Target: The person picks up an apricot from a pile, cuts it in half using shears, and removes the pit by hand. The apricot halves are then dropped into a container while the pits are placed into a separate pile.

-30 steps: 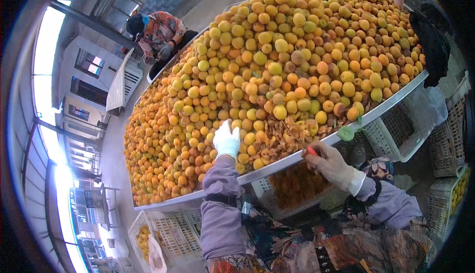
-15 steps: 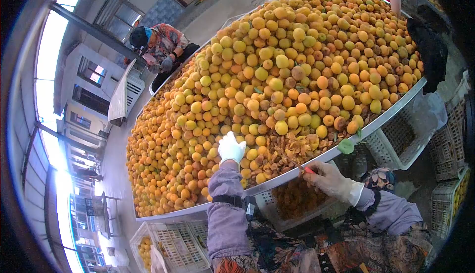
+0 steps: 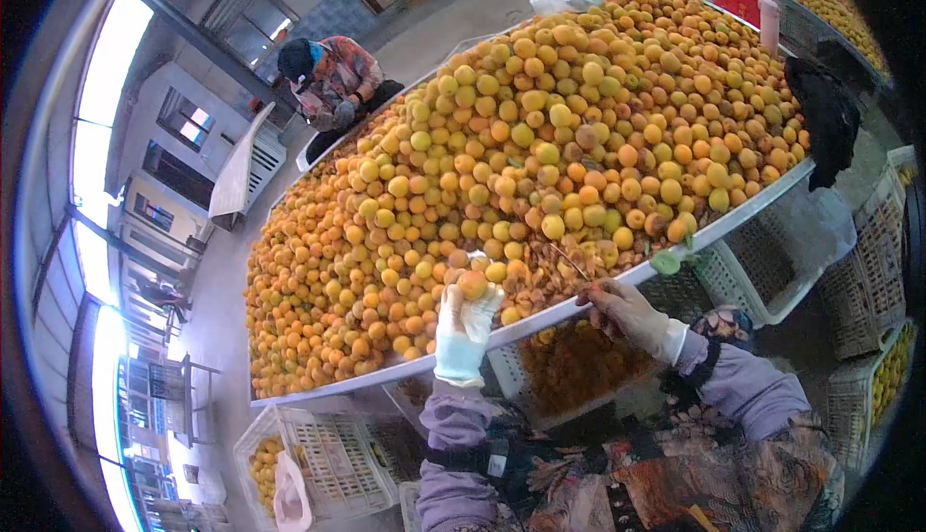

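A huge heap of yellow-orange apricots covers a long metal-edged table. My left hand, in a white glove, is raised at the table's near edge with one apricot held in its fingertips. My right hand, in a beige glove, rests at the edge and grips a small knife whose thin blade points up-left over a patch of brown pits and scraps. Both forearms wear purple sleeves.
White plastic crates stand under the table: one with cut fruit, one at lower left, others at right. Another person works at the table's far side. A black cloth hangs over the right edge.
My left hand has come off the heap toward me, lifting one apricot in its fingers. The right hand has stayed at the table edge with the knife.
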`<action>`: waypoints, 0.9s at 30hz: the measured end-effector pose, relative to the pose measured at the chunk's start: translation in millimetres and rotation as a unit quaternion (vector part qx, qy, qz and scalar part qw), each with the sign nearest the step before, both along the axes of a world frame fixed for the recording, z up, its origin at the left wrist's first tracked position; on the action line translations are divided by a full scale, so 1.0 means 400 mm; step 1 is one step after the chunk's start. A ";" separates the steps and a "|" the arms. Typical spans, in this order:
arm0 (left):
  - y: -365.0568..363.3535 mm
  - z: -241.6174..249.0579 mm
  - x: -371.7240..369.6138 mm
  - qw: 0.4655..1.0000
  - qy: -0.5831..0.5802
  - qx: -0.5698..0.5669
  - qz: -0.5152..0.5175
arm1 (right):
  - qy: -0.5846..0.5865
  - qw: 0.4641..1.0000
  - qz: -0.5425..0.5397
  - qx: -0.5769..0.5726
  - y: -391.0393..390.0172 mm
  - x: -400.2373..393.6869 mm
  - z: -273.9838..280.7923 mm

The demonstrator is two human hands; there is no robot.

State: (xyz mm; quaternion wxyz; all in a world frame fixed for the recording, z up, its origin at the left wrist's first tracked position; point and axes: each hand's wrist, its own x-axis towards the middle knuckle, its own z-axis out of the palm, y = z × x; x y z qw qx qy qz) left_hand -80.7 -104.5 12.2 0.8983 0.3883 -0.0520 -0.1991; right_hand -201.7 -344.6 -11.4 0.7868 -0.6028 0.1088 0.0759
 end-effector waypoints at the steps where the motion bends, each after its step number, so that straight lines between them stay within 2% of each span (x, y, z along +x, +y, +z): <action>1: 0.000 0.001 -0.039 0.999 0.020 -0.037 -0.018 | 0.015 1.000 0.009 0.011 0.017 -0.010 0.022; 3: -0.005 -0.018 -0.099 0.991 0.034 -0.115 -0.061 | 0.028 0.999 0.024 0.035 0.055 -0.039 0.067; 7: -0.025 -0.017 -0.204 0.995 0.039 -0.084 -0.039 | 0.018 0.997 0.074 0.018 0.096 -0.097 0.093; 9: -0.030 -0.019 -0.240 0.994 0.039 -0.091 -0.048 | 0.019 0.989 0.129 0.067 0.104 -0.117 0.103; 16: -0.025 -0.038 -0.301 0.993 0.022 -0.096 -0.067 | 0.007 0.992 0.129 -0.004 0.126 -0.184 0.129; 18: -0.028 -0.016 -0.313 0.999 -0.042 0.005 -0.031 | -0.002 0.990 0.138 -0.017 0.131 -0.193 0.129; 20: -0.029 0.001 -0.323 0.999 -0.040 0.003 -0.031 | 0.004 0.991 0.134 -0.024 0.135 -0.195 0.125; 22: -0.024 0.000 -0.329 0.994 -0.081 0.073 -0.028 | 0.011 0.991 0.131 -0.030 0.135 -0.199 0.122; 25: -0.009 -0.002 -0.336 0.994 -0.068 0.076 -0.044 | 0.037 0.988 0.150 -0.019 0.133 -0.204 0.119; 27: -0.005 -0.005 -0.339 0.993 -0.065 0.094 -0.041 | 0.013 0.988 0.149 -0.028 0.141 -0.204 0.115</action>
